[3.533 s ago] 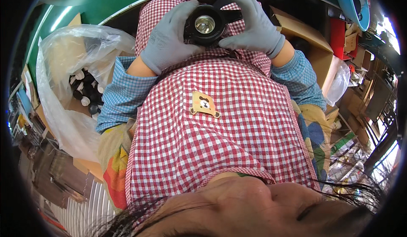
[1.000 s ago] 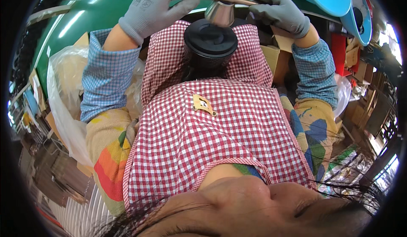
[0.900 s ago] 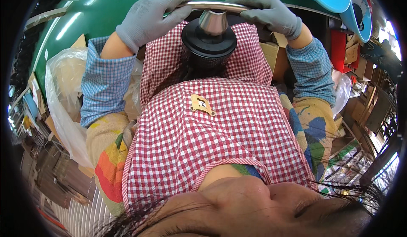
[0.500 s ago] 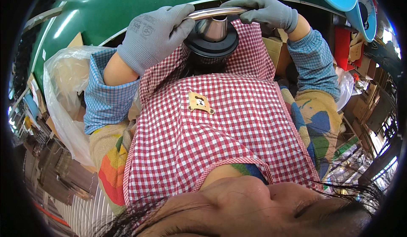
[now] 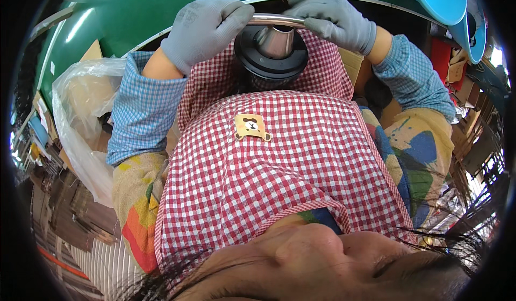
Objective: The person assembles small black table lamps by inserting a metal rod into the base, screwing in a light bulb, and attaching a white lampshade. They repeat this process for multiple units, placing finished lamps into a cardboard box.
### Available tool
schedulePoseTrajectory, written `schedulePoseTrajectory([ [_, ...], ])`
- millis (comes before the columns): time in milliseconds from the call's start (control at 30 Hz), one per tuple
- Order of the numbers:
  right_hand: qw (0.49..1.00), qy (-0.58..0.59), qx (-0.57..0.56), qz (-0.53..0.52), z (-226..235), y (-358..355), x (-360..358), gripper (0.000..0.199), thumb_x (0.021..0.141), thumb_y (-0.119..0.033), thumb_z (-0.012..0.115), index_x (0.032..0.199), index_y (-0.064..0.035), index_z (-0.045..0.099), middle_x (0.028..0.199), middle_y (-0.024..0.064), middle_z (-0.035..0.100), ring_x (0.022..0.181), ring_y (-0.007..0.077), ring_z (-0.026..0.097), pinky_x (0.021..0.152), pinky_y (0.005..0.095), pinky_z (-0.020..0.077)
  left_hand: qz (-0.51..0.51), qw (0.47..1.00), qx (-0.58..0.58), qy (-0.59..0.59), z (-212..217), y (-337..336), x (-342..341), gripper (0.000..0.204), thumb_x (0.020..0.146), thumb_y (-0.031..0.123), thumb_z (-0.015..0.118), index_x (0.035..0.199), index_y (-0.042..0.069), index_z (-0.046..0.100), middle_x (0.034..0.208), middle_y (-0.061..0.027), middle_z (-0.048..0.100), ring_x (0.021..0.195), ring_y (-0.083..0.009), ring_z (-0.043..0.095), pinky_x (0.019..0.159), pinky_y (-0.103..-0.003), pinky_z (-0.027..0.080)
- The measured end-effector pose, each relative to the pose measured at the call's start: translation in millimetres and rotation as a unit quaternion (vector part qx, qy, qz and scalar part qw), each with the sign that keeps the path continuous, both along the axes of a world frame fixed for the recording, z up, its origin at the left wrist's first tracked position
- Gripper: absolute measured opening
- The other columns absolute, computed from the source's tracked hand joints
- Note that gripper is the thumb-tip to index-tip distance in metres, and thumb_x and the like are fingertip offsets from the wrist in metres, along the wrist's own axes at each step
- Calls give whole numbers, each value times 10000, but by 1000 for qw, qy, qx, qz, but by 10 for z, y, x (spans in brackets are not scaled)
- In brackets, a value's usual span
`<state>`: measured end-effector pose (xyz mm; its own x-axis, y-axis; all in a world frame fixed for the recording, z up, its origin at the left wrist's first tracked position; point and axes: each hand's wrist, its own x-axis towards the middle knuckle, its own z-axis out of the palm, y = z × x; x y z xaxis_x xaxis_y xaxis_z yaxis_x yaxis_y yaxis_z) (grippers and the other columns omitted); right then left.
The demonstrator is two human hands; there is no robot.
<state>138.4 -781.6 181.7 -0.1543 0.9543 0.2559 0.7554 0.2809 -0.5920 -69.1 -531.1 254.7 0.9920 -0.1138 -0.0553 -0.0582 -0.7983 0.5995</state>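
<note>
— While the round black disc with its shiny metal cone [image 5: 272, 53] sits at the green table's edge [image 5: 161, 10], what's hidden?

— Its far rim, behind the curved metal bar [image 5: 274, 20]. The left gloved hand [image 5: 204, 29] and right gloved hand [image 5: 330, 16] are both clamped on that bar, lower than before.

The black round part [image 5: 271, 59] no longer faces up between the palms; it now hangs turned over beneath the shiny metal rim [image 5: 274, 19], close above the checked apron [image 5: 279, 156]. The left hand [image 5: 207, 29] and right hand [image 5: 333, 13] now grip that rim from either side, higher up near the green table [image 5: 134, 16].
</note>
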Motion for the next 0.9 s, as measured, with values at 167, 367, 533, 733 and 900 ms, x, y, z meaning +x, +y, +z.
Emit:
schedulePoseTrajectory([
  [167,981,156,115,5,504,132,-575,693,962,-360,512,1549,-8,402,1524,232,445,1344,396,483,1146,468,385,-27,996,-80,37,-538,266,320,283,1023,285,553,966,67,723,852,-132,698,770,-304,678,701,-395,529],
  [367,869,487,80,31,416,491,-887,820,1006,-471,545,1621,-27,234,1515,215,483,1368,332,482,1152,434,391,-15,993,-104,55,-967,213,814,336,929,315,649,1112,42,713,1101,-177,717,1056,-312,680,928,-400,539],
  [533,665,746,29,22,496,363,-976,1123,893,-882,280,1662,-105,22,1714,171,98,1556,328,175,1267,459,97,13,921,-160,-355,-30,-142,184,230,873,287,715,1020,110,728,1039,-118,696,906,-303,691,825,-404,564],
  [733,468,874,-27,129,409,429,-726,1092,898,-906,209,1677,-157,47,1721,179,101,1562,372,182,1274,496,83,-91,934,-5,-346,-107,-1138,99,326,761,383,776,973,150,692,1245,-85,628,1181,-310,596,990,-502,490],
  [900,871,474,125,-27,-254,1029,-271,491,1116,-398,360,1434,-63,527,1400,189,605,1309,322,581,1195,399,392,-124,951,-56,-279,-252,-1169,214,215,738,303,767,856,172,645,927,-28,636,951,-252,638,863,-437,524],
])
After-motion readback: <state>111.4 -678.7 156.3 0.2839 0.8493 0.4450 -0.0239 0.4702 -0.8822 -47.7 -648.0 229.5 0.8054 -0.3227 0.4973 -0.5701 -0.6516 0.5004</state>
